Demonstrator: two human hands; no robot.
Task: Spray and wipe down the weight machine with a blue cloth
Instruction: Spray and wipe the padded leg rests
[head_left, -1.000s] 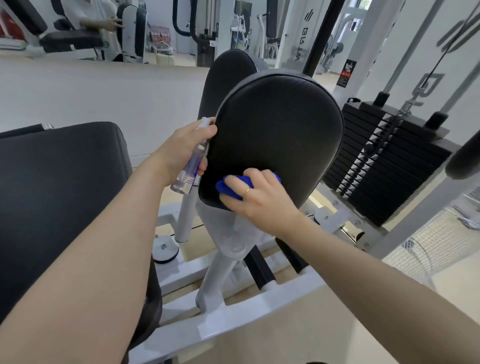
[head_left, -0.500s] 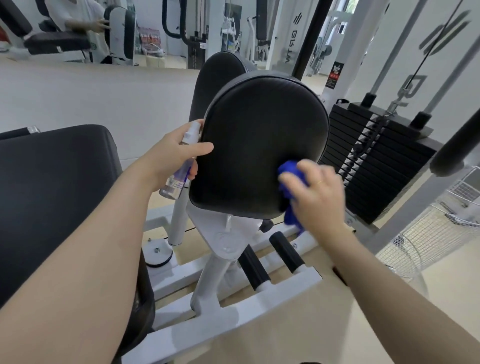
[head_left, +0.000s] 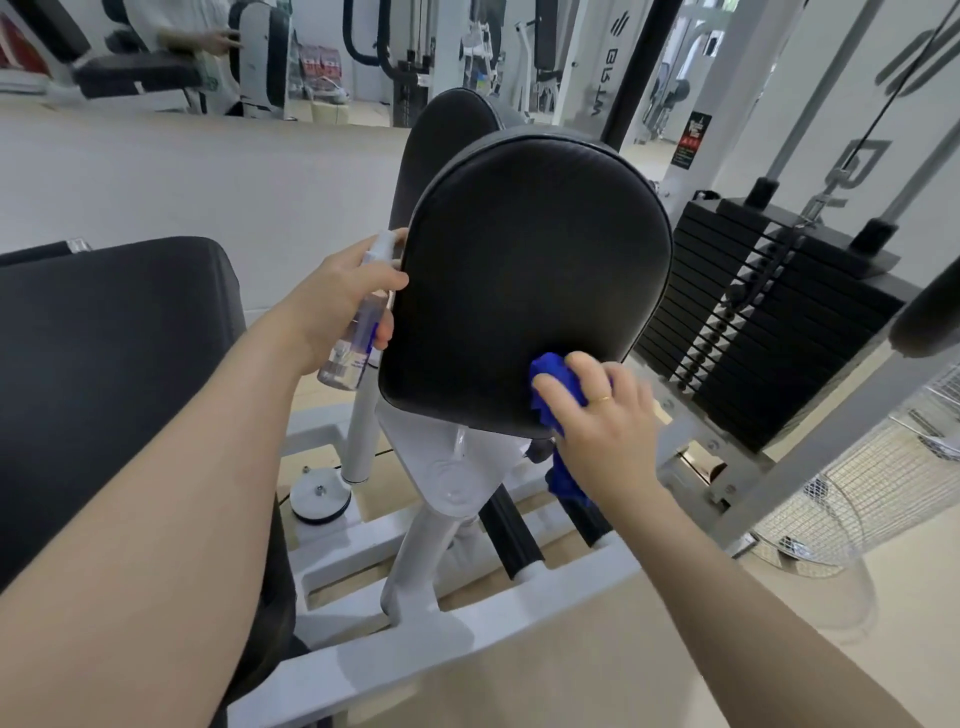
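The blue cloth (head_left: 558, 382) sits bunched in your right hand (head_left: 605, 421), pressed against the lower right edge of the black pad (head_left: 530, 280) of the weight machine, with a tail of it hanging down below your palm. Your right fingers (head_left: 550, 387) are curled tight around the cloth, so it is firmly gripped and in contact with the pad's face near the bottom rim.

Your left hand (head_left: 343, 296) holds the spray bottle (head_left: 363, 322) just beside the pad's left edge, fingers wrapped round the clear body and the white nozzle pointing up beside the pad. Whether a finger rests on the trigger cannot be told from here.

As for progress, you are in the wiping stage on this one pad. The pad's surface shows no clear wet sheen or streaks, so how much of it has been covered cannot be judged; the cloth is low on the right, and the upper face, the top rim and the left side would all need to be covered if they have not been. Beyond the pad, the seat cushion (head_left: 104, 364) on your left, the second pad (head_left: 441, 140) behind, the white frame (head_left: 447, 670) below and the area around the weight stack (head_left: 769, 322) on your right all look untouched as far as can be seen, so much of the machine likely remains.
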